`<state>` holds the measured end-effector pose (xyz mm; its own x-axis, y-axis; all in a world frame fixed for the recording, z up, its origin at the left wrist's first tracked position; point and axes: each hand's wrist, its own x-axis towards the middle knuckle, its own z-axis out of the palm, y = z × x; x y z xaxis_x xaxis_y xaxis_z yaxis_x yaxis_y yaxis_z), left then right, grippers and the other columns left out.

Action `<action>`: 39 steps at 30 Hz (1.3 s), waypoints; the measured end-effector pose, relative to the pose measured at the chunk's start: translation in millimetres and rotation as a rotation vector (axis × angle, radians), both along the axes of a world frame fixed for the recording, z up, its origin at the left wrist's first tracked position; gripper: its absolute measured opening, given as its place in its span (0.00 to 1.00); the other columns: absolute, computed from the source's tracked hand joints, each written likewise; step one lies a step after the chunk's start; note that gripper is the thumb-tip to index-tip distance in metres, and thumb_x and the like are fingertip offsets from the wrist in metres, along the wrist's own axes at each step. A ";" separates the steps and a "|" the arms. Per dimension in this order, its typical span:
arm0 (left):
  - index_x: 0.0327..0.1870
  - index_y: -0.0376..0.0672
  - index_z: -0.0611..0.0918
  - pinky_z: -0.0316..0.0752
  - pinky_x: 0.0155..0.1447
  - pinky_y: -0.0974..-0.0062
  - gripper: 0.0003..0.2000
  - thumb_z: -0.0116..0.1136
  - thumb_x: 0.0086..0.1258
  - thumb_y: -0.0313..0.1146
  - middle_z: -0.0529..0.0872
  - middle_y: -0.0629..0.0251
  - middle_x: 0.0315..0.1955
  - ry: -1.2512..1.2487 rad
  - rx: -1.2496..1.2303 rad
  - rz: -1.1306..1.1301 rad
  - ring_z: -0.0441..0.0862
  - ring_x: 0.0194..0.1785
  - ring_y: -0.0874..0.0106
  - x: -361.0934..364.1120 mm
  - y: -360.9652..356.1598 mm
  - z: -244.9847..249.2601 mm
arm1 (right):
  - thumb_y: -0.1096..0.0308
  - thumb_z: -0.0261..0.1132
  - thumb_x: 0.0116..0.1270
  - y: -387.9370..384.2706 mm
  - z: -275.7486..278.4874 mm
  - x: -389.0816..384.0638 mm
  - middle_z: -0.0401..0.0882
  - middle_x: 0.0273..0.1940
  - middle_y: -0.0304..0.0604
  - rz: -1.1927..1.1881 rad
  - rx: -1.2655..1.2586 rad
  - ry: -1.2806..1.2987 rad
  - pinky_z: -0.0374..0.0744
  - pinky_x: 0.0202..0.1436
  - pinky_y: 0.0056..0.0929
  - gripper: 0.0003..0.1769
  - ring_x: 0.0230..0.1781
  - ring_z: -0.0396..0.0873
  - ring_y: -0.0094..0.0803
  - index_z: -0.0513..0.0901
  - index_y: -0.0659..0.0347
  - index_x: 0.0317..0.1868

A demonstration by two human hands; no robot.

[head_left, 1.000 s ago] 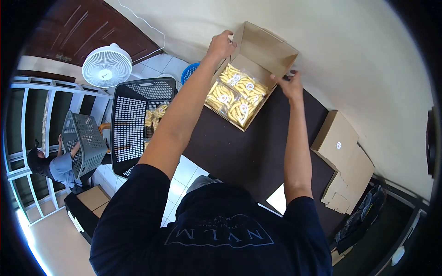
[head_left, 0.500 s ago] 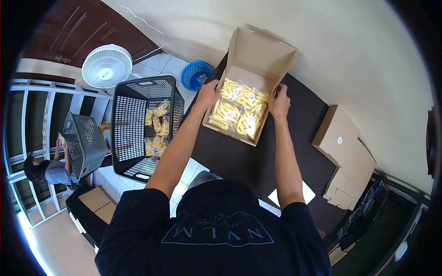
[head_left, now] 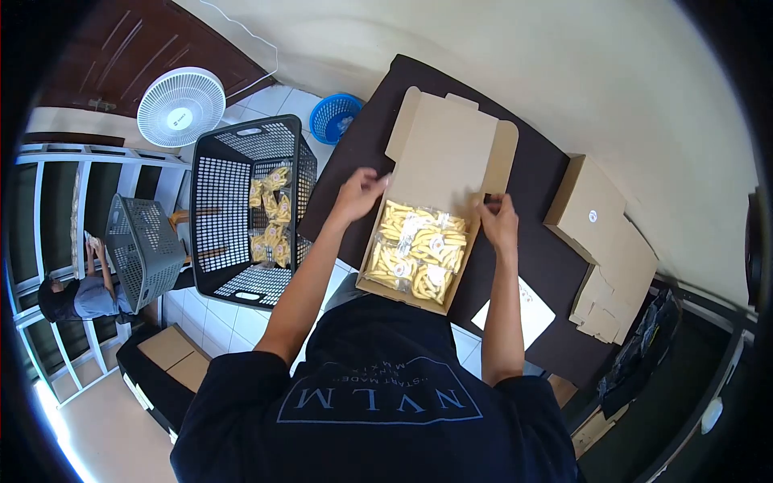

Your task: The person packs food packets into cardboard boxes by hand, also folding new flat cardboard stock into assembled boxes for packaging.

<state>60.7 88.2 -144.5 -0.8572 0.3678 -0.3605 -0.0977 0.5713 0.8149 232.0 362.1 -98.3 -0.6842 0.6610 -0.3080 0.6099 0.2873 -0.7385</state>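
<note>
An open cardboard box [head_left: 448, 143] lies on the dark table, its lid folded back flat away from me. Several clear packs of yellow stick-shaped snacks [head_left: 415, 249] with round labels fill its tray. My left hand [head_left: 361, 197] is at the box's left side near the lid hinge, fingers apart and holding nothing. At the right side, my right hand [head_left: 499, 222] has its thumb and fingers closed at the box's edge by the hinge. A small dark patch shows by those fingers; I cannot make out what it is.
A black crate [head_left: 211, 262] with more snack packs stands left of the table [head_left: 354, 145]. Beyond are a blue basket [head_left: 332, 113], a white fan [head_left: 181, 109] and a person [head_left: 93, 298] by a grey crate [head_left: 145, 249]. Flattened cardboard [head_left: 604, 233] and white paper [head_left: 527, 314] lie right.
The box has slid toward me, and its raised lid has been laid back onto the table. My left hand has come off the box's side; my right hand has shifted toward me with the box.
</note>
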 end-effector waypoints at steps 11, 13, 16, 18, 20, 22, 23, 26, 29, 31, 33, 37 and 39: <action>0.68 0.35 0.66 0.88 0.38 0.63 0.29 0.59 0.72 0.41 0.79 0.46 0.56 -0.326 0.067 0.081 0.88 0.43 0.56 -52.6 74.7 22.0 | 0.49 0.70 0.61 58.2 -83.1 -44.4 0.85 0.32 0.51 -0.349 0.322 -0.139 0.82 0.33 0.37 0.26 0.24 0.85 0.42 0.80 0.63 0.48; 0.69 0.36 0.65 0.88 0.36 0.62 0.27 0.56 0.74 0.40 0.79 0.47 0.57 -0.363 0.074 0.099 0.88 0.42 0.55 -46.1 74.7 24.1 | 0.51 0.67 0.63 58.8 -64.6 -47.3 0.86 0.31 0.51 -0.173 -0.047 -0.047 0.82 0.34 0.40 0.22 0.25 0.85 0.44 0.83 0.64 0.44; 0.68 0.38 0.67 0.88 0.37 0.61 0.24 0.53 0.76 0.38 0.80 0.47 0.55 -0.383 0.098 0.182 0.89 0.39 0.55 -38.8 74.2 24.3 | 0.53 0.65 0.64 48.4 -43.5 -52.5 0.86 0.33 0.54 -0.150 -0.189 -0.020 0.81 0.42 0.44 0.21 0.35 0.86 0.48 0.83 0.66 0.41; 0.66 0.38 0.71 0.87 0.39 0.61 0.21 0.52 0.76 0.37 0.82 0.47 0.53 -0.371 0.111 0.255 0.89 0.38 0.56 -36.7 70.9 22.1 | 0.55 0.64 0.64 47.1 -40.2 -51.6 0.86 0.34 0.55 -0.087 -0.065 -0.038 0.80 0.44 0.45 0.20 0.38 0.85 0.51 0.83 0.66 0.43; 0.57 0.37 0.79 0.82 0.48 0.59 0.16 0.54 0.72 0.35 0.86 0.47 0.45 -0.105 -0.049 0.021 0.88 0.41 0.55 -38.7 60.7 19.1 | 0.56 0.63 0.63 42.2 -38.0 -47.4 0.86 0.35 0.57 -0.024 0.053 -0.056 0.80 0.47 0.46 0.19 0.41 0.85 0.55 0.83 0.65 0.44; 0.55 0.37 0.81 0.82 0.46 0.62 0.15 0.55 0.71 0.34 0.87 0.49 0.41 0.137 -0.097 -0.008 0.88 0.40 0.58 -28.7 52.9 23.9 | 0.60 0.62 0.62 25.2 -10.6 -36.7 0.85 0.36 0.59 0.021 0.225 0.018 0.80 0.47 0.45 0.17 0.41 0.84 0.57 0.83 0.64 0.45; 0.53 0.38 0.82 0.81 0.44 0.65 0.14 0.56 0.70 0.33 0.87 0.51 0.36 0.381 -0.139 -0.037 0.88 0.39 0.60 -20.6 50.0 29.2 | 0.60 0.62 0.62 17.8 3.4 -30.5 0.85 0.36 0.59 0.021 0.222 0.012 0.80 0.47 0.45 0.17 0.41 0.84 0.57 0.83 0.64 0.45; 0.49 0.36 0.83 0.79 0.49 0.62 0.13 0.57 0.67 0.32 0.86 0.47 0.38 0.309 -0.148 0.004 0.86 0.42 0.55 -0.4 44.1 58.0 | 0.63 0.61 0.62 -3.2 35.2 -17.0 0.84 0.40 0.62 -0.035 0.100 0.011 0.78 0.50 0.46 0.16 0.47 0.82 0.58 0.82 0.65 0.45; 0.51 0.37 0.81 0.76 0.54 0.53 0.14 0.55 0.66 0.29 0.85 0.44 0.43 0.342 -0.124 -0.038 0.82 0.49 0.46 16.1 39.7 76.7 | 0.68 0.60 0.60 -18.0 37.2 -8.1 0.83 0.38 0.63 -0.077 0.065 0.128 0.78 0.49 0.47 0.14 0.45 0.82 0.59 0.81 0.67 0.44; 0.53 0.37 0.80 0.78 0.47 0.58 0.14 0.55 0.68 0.29 0.85 0.45 0.42 0.454 -0.159 -0.031 0.85 0.44 0.51 17.3 39.2 66.7 | 0.73 0.59 0.59 -25.2 23.4 -3.1 0.81 0.35 0.61 -0.011 0.348 0.223 0.77 0.46 0.48 0.10 0.38 0.80 0.61 0.79 0.69 0.40; 0.55 0.37 0.80 0.80 0.41 0.63 0.15 0.54 0.69 0.29 0.85 0.46 0.41 0.570 -0.191 -0.020 0.88 0.40 0.56 13.7 38.5 46.7 | 0.74 0.60 0.59 -26.1 14.2 -5.9 0.80 0.33 0.59 -0.025 0.361 0.271 0.77 0.44 0.47 0.09 0.36 0.80 0.58 0.77 0.70 0.38; 0.62 0.35 0.74 0.80 0.31 0.67 0.17 0.49 0.74 0.28 0.85 0.50 0.44 0.083 0.097 0.109 0.89 0.35 0.58 9.3 47.1 72.5 | 0.74 0.61 0.61 -24.8 18.6 -15.2 0.78 0.33 0.55 -0.250 -0.001 0.259 0.77 0.39 0.43 0.07 0.32 0.82 0.47 0.73 0.70 0.35; 0.64 0.35 0.72 0.80 0.28 0.68 0.18 0.47 0.75 0.28 0.84 0.52 0.44 -0.159 0.153 0.207 0.89 0.34 0.58 10.0 53.5 89.2 | 0.73 0.61 0.62 -29.7 16.7 -18.9 0.78 0.33 0.54 -0.326 -0.131 0.302 0.77 0.38 0.42 0.07 0.31 0.82 0.44 0.73 0.70 0.34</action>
<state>70.7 141.7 -55.3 -0.8566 0.2518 -0.4503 -0.3328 0.3973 0.8552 213.1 332.4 -81.7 -0.5189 0.8255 -0.2221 0.4048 0.0084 -0.9144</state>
